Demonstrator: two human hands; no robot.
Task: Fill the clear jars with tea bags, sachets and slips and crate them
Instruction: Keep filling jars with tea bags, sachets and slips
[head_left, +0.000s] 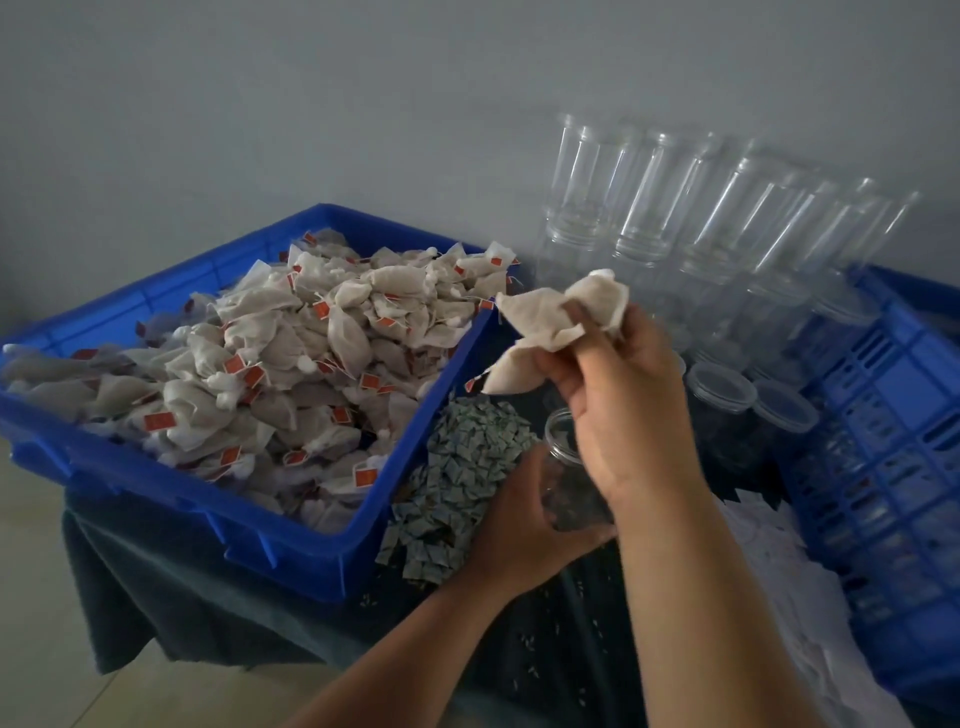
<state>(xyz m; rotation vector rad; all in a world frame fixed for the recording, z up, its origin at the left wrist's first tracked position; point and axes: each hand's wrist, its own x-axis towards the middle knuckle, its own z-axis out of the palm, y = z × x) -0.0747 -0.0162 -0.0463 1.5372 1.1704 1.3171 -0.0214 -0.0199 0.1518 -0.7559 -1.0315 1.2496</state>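
My left hand grips an open clear jar low on the dark table, tilted a little. Just above its mouth, my right hand pinches a bunch of beige tea bags between its fingers. A blue tray heaped with tea bags with red tags fills the left side. Small patterned sachets lie in a pile between the tray and the jar. White paper slips are spread at the right of my right forearm.
Stacks of empty clear jars stand against the grey wall at the back right. Two lidded jars sit before them. A blue slatted crate stands at the right edge. A dark cloth covers the table.
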